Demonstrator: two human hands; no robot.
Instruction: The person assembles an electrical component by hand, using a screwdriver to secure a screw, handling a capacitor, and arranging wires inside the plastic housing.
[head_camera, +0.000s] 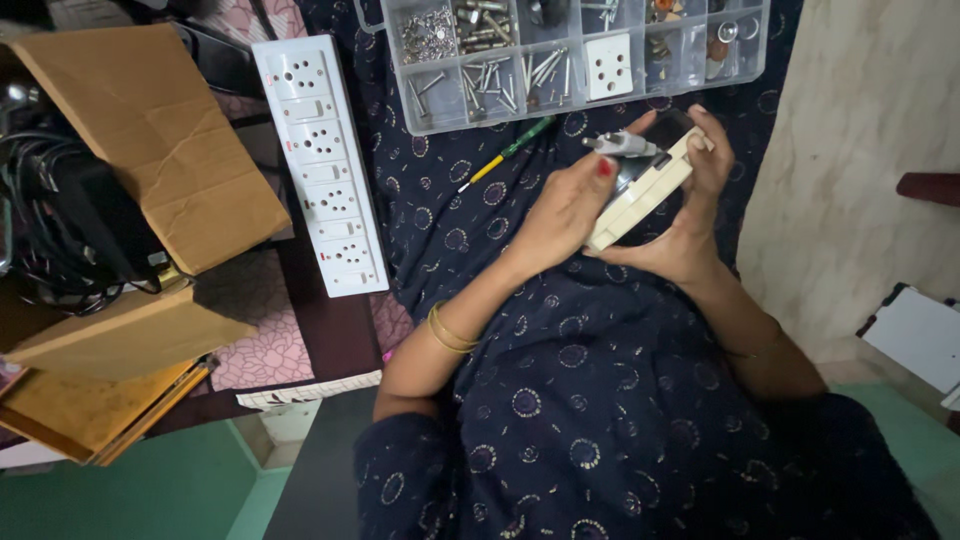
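Over the lap, both hands clamp a cream switch box (645, 190): left hand (565, 205) on its near edge, right hand (695, 215) cupping underneath. Grey plug (620, 145) sits on top. Looks light, rigid, smooth plastic; best gripped by the long edges.

Hidden, cropped & unclear parts

Clear parts organiser (440, 100) is cropped by the top edge, so its far compartments are not seen; screws & small metal bits inside are too small to be told apart. The cream switch plate (645, 195), centre right, is largely covered by the left hand (565, 205) & right hand (700, 200); its front face is not shown. Grey plug (622, 145) is only partly seen. Cardboard box (150, 140) & black cables (60, 220), upper left, are cut by the frame edge. White sheet (920, 335) at the right edge is cropped.
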